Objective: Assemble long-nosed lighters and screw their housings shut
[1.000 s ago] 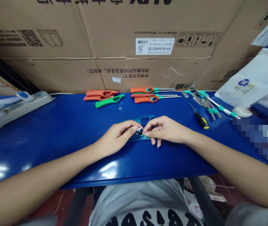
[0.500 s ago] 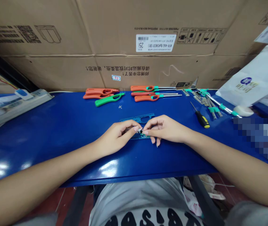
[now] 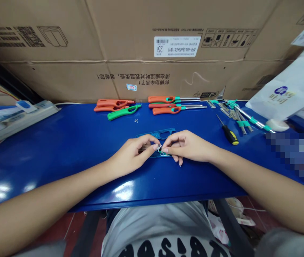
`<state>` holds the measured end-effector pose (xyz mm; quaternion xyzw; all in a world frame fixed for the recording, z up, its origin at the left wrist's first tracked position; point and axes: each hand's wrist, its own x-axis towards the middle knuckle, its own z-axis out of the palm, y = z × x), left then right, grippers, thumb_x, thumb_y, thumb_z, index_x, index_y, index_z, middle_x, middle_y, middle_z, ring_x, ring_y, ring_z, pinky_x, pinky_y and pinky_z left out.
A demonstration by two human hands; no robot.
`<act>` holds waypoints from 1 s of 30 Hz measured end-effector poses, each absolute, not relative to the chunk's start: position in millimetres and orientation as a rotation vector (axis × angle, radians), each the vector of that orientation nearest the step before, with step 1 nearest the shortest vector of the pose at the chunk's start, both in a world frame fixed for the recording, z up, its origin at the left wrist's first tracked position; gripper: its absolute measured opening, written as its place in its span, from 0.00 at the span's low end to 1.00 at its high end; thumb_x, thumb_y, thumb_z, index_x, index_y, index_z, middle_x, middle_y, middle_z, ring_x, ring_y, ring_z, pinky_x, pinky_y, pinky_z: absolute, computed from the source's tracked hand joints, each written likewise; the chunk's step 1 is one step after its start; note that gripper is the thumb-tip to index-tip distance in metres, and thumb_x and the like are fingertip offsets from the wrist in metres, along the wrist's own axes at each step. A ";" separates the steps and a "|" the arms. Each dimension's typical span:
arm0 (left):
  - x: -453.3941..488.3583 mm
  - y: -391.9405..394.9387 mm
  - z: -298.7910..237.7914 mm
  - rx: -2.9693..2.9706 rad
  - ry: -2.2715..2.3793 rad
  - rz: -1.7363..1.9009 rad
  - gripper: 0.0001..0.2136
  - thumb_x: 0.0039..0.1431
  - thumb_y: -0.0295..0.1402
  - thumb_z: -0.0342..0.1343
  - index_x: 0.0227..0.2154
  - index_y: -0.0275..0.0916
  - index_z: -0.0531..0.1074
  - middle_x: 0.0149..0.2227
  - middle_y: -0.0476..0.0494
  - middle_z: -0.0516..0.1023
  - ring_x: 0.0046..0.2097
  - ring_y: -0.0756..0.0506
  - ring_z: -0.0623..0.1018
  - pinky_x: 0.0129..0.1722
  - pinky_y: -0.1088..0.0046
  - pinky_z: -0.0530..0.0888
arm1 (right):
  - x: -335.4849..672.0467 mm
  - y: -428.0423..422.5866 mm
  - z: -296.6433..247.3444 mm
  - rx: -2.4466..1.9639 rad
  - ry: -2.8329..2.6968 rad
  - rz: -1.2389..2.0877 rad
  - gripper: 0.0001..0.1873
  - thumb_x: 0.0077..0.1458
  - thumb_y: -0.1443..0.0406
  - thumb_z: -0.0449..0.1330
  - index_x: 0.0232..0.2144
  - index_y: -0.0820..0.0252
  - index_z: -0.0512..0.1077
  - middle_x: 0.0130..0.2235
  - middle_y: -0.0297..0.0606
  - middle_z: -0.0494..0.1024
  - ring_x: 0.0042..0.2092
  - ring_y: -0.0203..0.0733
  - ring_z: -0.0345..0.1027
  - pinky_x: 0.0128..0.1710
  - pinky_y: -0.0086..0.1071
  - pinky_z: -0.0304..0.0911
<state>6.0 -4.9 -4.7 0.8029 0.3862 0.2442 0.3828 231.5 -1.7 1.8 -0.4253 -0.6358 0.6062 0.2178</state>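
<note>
Over the middle of the blue table, my left hand [image 3: 133, 155] is closed in a pinch on a small part with a white end [image 3: 158, 147]. A clear section of it seems to run back under the fingers, mostly hidden. Facing it, my right hand [image 3: 187, 146] pinches at the same spot, its fingertips against a tiny dark piece too small to name. Beneath both hands lies one blue lighter handle half [image 3: 165, 155], largely covered. Just behind is a second blue handle half [image 3: 155, 134] with a trigger opening.
Orange and green lighter handles [image 3: 123, 112] lie at the back left. Several lighters with metal tubes [image 3: 178, 110] are behind my hands. To the right are loose metal tubes [image 3: 256, 122], a black and yellow screwdriver [image 3: 230, 135] and a white bag [image 3: 280, 87]. A cardboard wall [image 3: 74, 80] stands behind.
Both hands stay almost in place, still pinching together. The lower fingers of my right hand have shifted slightly, and the view has moved a little.
</note>
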 end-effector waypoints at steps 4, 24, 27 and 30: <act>5.0 -6.1 -6.0 2.065 0.964 0.654 0.11 0.69 0.40 0.51 0.46 0.39 0.68 0.24 0.57 0.62 0.25 0.52 0.63 0.27 0.77 0.60 | 233.1 -1.4 -0.5 -1.191 -1.783 1.671 0.22 0.49 0.51 0.70 0.34 0.64 0.75 0.19 0.27 0.71 0.20 0.31 0.67 0.20 0.27 0.70; 4.7 -7.3 -8.1 2.042 0.883 0.634 0.10 0.71 0.38 0.48 0.49 0.40 0.62 0.24 0.58 0.63 0.26 0.52 0.62 0.28 0.76 0.60 | 230.6 -3.5 2.0 -1.232 -1.801 1.603 0.22 0.50 0.50 0.68 0.33 0.63 0.74 0.19 0.25 0.67 0.18 0.28 0.60 0.14 0.23 0.61; 6.0 -8.3 -8.1 2.048 0.896 0.637 0.10 0.71 0.38 0.47 0.49 0.39 0.62 0.25 0.57 0.64 0.26 0.52 0.62 0.28 0.76 0.60 | 229.2 -4.7 2.0 -1.261 -1.784 1.590 0.21 0.50 0.51 0.68 0.32 0.63 0.73 0.18 0.25 0.66 0.17 0.27 0.58 0.13 0.22 0.58; 7.0 -8.9 -9.5 2.052 0.906 0.648 0.10 0.72 0.38 0.46 0.50 0.39 0.62 0.25 0.57 0.64 0.26 0.52 0.63 0.29 0.76 0.60 | 226.7 -6.3 3.6 -1.288 -1.743 1.589 0.20 0.49 0.51 0.69 0.31 0.63 0.73 0.18 0.25 0.67 0.16 0.27 0.57 0.13 0.22 0.56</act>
